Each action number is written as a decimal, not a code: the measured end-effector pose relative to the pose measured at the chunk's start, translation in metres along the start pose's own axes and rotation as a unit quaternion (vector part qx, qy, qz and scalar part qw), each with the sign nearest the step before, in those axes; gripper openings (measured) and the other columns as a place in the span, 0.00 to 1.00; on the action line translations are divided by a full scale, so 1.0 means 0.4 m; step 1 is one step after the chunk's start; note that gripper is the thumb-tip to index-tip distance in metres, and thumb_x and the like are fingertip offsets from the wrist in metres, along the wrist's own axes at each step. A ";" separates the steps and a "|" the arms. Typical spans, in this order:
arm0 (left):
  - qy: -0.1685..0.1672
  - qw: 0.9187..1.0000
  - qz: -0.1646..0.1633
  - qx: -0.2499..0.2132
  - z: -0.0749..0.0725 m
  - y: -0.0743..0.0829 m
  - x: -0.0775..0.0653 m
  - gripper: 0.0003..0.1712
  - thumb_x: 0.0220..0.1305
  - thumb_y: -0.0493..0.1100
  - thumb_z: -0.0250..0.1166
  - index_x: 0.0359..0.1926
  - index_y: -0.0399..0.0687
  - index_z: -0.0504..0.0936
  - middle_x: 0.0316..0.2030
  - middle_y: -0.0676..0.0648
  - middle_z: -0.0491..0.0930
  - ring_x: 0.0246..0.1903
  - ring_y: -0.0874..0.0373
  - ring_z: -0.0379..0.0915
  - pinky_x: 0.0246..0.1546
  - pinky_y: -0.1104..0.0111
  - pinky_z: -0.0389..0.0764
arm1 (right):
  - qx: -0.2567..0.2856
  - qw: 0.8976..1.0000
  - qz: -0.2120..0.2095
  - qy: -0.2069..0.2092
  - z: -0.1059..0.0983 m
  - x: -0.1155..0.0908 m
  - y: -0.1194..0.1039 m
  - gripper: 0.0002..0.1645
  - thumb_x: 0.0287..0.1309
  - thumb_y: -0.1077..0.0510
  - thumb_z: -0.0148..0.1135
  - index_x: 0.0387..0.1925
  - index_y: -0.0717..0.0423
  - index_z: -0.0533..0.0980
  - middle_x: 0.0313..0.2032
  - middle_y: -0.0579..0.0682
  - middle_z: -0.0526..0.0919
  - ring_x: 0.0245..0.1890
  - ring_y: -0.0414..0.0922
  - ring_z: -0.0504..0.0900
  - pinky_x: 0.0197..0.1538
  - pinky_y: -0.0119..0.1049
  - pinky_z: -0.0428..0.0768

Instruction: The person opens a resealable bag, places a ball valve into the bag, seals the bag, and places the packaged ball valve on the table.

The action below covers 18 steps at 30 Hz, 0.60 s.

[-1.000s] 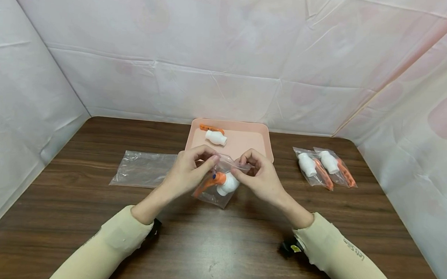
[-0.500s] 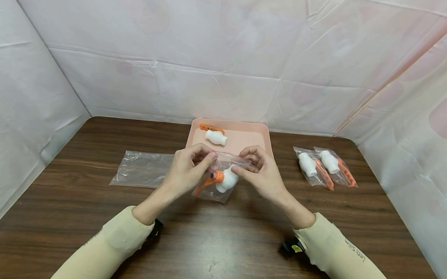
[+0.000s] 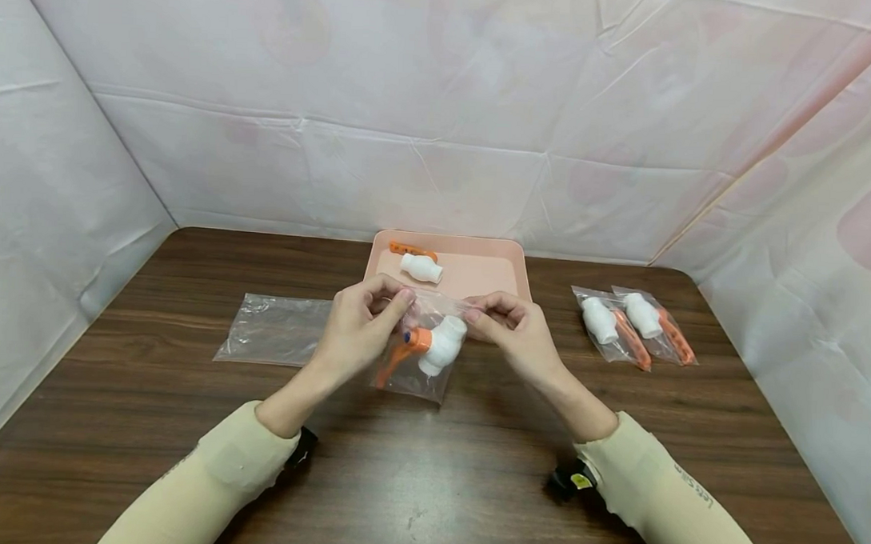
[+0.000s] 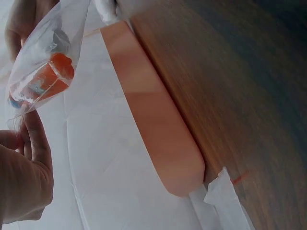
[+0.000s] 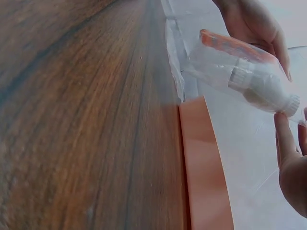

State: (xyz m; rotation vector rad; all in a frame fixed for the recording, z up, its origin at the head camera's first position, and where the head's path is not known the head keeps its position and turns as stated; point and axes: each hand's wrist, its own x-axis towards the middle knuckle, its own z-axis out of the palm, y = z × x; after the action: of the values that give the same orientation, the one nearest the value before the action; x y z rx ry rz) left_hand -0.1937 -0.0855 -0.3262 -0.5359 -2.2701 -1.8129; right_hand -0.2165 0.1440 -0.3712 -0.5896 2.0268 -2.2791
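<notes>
Between my two hands hangs a clear plastic bag (image 3: 426, 388), raised off the table. Inside it is a white ball valve (image 3: 443, 348) with an orange handle (image 3: 396, 363). My left hand (image 3: 358, 321) pinches the bag's top left corner between thumb and fingers. At the top right corner, my right hand (image 3: 513, 331) pinches the plastic the same way. In the right wrist view the valve (image 5: 264, 91) lies slanted inside the bag, its orange handle (image 5: 235, 47) along the upper side. The left wrist view shows the orange handle (image 4: 48, 79) through the film, above the left hand (image 4: 26, 177).
Behind the hands stands a pink tray (image 3: 479, 253) holding another white valve (image 3: 421, 268) and an orange handle (image 3: 411, 249). A flat plastic bag (image 3: 275, 330) lies at left. Two bagged valves (image 3: 599, 322) rest at right on the wooden table (image 3: 428, 480). White cloth walls surround it.
The bag's top edge has been drawn out straighter between my hands. My left hand has shifted slightly left and up, and the valve in the bag has turned a little.
</notes>
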 end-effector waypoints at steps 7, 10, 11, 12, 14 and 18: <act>0.002 1.000 -0.011 -0.021 0.000 -0.024 0.006 0.07 0.66 0.34 0.60 0.36 0.30 0.80 0.25 0.38 0.82 0.23 0.49 0.80 0.25 0.62 0.81 | 0.010 1.000 -0.012 0.006 0.002 0.000 -0.001 0.15 0.56 0.62 0.68 0.33 0.74 0.75 0.45 0.59 0.81 0.44 0.48 0.82 0.45 0.42 0.81; 0.003 0.999 -0.011 -0.034 0.001 -0.058 0.012 0.07 0.66 0.35 0.61 0.37 0.32 0.80 0.26 0.39 0.82 0.23 0.50 0.79 0.25 0.63 0.81 | -0.001 1.000 -0.020 0.009 0.003 0.000 -0.002 0.14 0.57 0.63 0.67 0.33 0.74 0.75 0.45 0.59 0.81 0.44 0.47 0.82 0.44 0.41 0.81; 0.002 0.999 -0.009 -0.035 0.002 -0.069 0.013 0.08 0.66 0.37 0.62 0.37 0.33 0.81 0.26 0.40 0.82 0.23 0.50 0.79 0.25 0.63 0.81 | -0.007 1.000 -0.022 0.010 0.003 0.000 -0.002 0.13 0.57 0.64 0.67 0.33 0.74 0.75 0.45 0.59 0.81 0.43 0.47 0.82 0.43 0.40 0.81; 0.002 0.999 -0.005 -0.033 0.002 -0.078 0.015 0.08 0.66 0.38 0.62 0.38 0.35 0.81 0.26 0.41 0.82 0.23 0.51 0.78 0.25 0.64 0.81 | -0.012 1.000 -0.024 0.011 0.003 0.000 -0.002 0.13 0.57 0.64 0.66 0.33 0.74 0.75 0.45 0.59 0.81 0.43 0.46 0.82 0.43 0.39 0.81; -0.003 1.000 0.003 -0.030 0.003 -0.083 0.014 0.08 0.67 0.40 0.62 0.38 0.38 0.81 0.26 0.43 0.82 0.24 0.52 0.78 0.26 0.65 0.81 | -0.020 0.999 -0.028 0.014 0.004 0.000 -0.002 0.11 0.58 0.66 0.65 0.32 0.74 0.75 0.45 0.59 0.81 0.42 0.46 0.82 0.42 0.38 0.82; -0.016 0.999 0.014 -0.026 0.004 -0.085 0.012 0.08 0.68 0.42 0.61 0.38 0.41 0.81 0.27 0.45 0.81 0.26 0.53 0.79 0.27 0.65 0.81 | -0.026 0.999 -0.032 0.023 0.004 0.000 -0.001 0.09 0.58 0.68 0.64 0.31 0.74 0.75 0.44 0.60 0.81 0.41 0.45 0.82 0.41 0.37 0.82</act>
State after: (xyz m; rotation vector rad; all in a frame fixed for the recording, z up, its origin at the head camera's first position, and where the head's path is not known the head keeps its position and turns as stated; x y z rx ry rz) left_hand -0.2113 -0.0894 -0.3554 -0.6064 -2.2297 -1.8686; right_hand -0.2161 0.1426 -0.3708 -0.6214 2.1238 -2.3019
